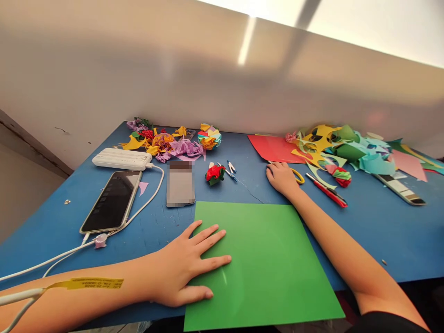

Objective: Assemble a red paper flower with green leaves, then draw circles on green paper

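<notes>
A green sheet of paper (263,263) lies flat in front of me, its lower edge reaching the table's near edge. My left hand (194,263) rests on its left side, palm down with fingers spread. Beyond the sheet's far right corner, my right hand (282,178) is closed over a pair of scissors (298,176). One yellow handle loop shows beside the hand; the blades are mostly hidden under it. Nearby lie a red cutter knife (328,190), a red paper sheet (274,149) and a compass (231,171).
The blue table (156,245) meets a pale wall. At left are a white power bank (121,158), a cabled phone (111,201) and another phone (181,184). Paper flowers (215,174) and crumpled scraps (163,141) lie behind; cut paper (360,148) is piled right.
</notes>
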Demonstrator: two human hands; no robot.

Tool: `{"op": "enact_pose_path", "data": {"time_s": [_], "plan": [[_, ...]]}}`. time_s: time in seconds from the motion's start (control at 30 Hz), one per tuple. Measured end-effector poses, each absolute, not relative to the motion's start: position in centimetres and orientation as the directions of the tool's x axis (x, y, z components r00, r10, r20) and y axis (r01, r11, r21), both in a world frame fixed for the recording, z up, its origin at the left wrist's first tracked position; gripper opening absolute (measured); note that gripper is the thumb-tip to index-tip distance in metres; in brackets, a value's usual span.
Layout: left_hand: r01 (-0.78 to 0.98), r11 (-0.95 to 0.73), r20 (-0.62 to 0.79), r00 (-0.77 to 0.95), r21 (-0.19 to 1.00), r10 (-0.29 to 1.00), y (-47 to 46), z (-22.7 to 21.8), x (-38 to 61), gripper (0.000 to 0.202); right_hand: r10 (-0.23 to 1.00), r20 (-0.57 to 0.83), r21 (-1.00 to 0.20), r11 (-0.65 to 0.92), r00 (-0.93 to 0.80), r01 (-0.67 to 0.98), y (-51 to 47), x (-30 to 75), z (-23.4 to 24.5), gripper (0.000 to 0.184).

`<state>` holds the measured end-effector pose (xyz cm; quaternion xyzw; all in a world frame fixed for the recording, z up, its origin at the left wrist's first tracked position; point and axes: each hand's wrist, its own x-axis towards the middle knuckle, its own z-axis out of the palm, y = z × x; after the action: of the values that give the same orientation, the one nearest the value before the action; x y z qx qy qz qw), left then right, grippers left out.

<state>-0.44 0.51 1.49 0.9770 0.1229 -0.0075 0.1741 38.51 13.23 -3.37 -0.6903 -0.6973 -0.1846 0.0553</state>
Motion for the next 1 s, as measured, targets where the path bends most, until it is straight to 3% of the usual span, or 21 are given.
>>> {"op": "enact_pose_path", "data": {"time_s": [0.2, 0.33, 0.43, 0.8, 1.0], "plan": [[0.274, -0.911, -0.052, 0.961, 0.309, 0.271, 0.4, 1.2, -0.4, 0.060, 0.944, 0.320, 0.096, 0.046, -0.074, 0.994, 12.1, 36.0, -1.0, 0.037], [0.281, -0.905, -0.048, 0.959, 0.319, 0.281, 0.3, 1.2, -0.3, 0.060, 0.958, 0.148, -0.004, 0.247, -0.244, 0.969, 10.9, 32.3, 1.1, 0.036], [0.301, -0.896, -0.043, 0.952, 0.327, 0.304, 0.5, 1.2, -0.3, 0.060, 0.948, 0.077, -0.068, 0.315, -0.310, 0.947, 10.0, 29.4, 1.4, 0.030], [0.354, -0.878, 0.027, 0.924, 0.322, 0.382, 2.0, 0.4, 0.3, 0.055, 0.988, 0.023, -0.180, 0.156, -0.154, 0.971, 12.4, 27.9, 0.0, 0.028], [0.334, -0.886, 0.030, 0.931, 0.322, 0.363, 2.2, -0.2, 1.5, 0.055, 0.990, 0.127, -0.317, -0.020, 0.063, 0.948, 12.9, 30.1, 3.4, 0.032]]}}
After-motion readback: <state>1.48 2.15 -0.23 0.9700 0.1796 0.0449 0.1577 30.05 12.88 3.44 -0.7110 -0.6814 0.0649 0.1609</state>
